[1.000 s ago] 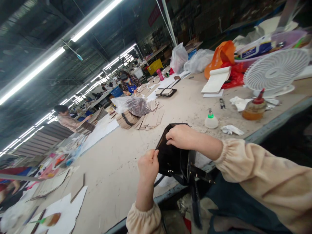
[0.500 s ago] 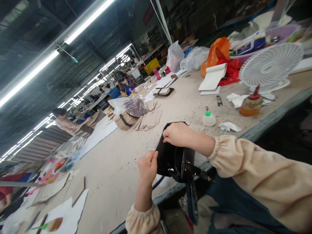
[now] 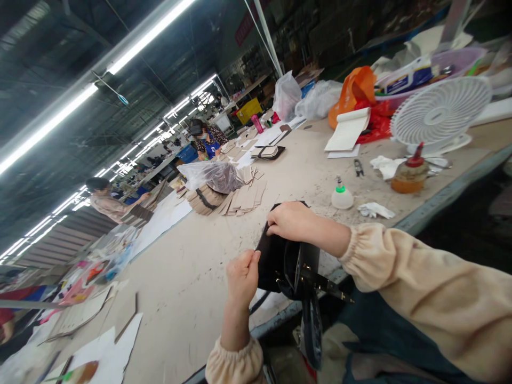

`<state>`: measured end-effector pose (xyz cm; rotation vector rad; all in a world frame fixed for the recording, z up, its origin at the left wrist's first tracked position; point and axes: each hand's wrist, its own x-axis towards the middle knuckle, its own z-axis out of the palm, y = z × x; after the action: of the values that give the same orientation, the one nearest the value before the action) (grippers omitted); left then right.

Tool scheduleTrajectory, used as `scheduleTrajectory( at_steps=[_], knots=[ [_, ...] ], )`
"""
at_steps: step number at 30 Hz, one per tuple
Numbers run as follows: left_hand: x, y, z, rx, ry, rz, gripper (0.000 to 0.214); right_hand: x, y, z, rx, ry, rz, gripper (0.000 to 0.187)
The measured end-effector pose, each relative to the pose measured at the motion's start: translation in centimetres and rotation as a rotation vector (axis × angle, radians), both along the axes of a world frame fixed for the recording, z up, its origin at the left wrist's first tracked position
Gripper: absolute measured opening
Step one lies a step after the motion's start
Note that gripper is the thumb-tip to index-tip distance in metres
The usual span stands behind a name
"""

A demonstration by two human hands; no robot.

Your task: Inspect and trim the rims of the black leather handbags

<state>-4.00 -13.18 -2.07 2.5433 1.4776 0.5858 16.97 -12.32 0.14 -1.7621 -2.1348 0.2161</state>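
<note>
Since 1 s ago the black bag [image 3: 276, 261] has turned its mouth a bit more toward me & its strap [image 3: 312, 325] hangs lower past the edge; my hands have barely shifted. The long worktable [image 3: 192, 277] runs ahead, w/ a white fan [image 3: 440, 112] at far right. The bag sits on the table's near edge, right in front of me. My R hand [image 3: 294, 221] is clamped over its top rim, fingers curled on it. My L hand [image 3: 242, 277] pinches its near-left edge btw thumb & fingers. An amber bottle [image 3: 408, 178] & a small white bottle [image 3: 342, 196] stand beyond the bag, apart from it.
</note>
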Motion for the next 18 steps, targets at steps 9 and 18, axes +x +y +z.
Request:
scheduleTrajectory(
  at_steps=[9, 18],
  knots=[
    [-0.06, -0.04, 0.01, -0.018, -0.003, -0.019, 0.038, 0.28, -0.09, 0.14, 0.072, 0.049, 0.076, 0.033],
    [0.20, -0.41, 0.54, -0.009, 0.083, -0.006, 0.039, 0.29, -0.05, 0.25, 0.062, -0.003, 0.072, 0.024]
  ],
)
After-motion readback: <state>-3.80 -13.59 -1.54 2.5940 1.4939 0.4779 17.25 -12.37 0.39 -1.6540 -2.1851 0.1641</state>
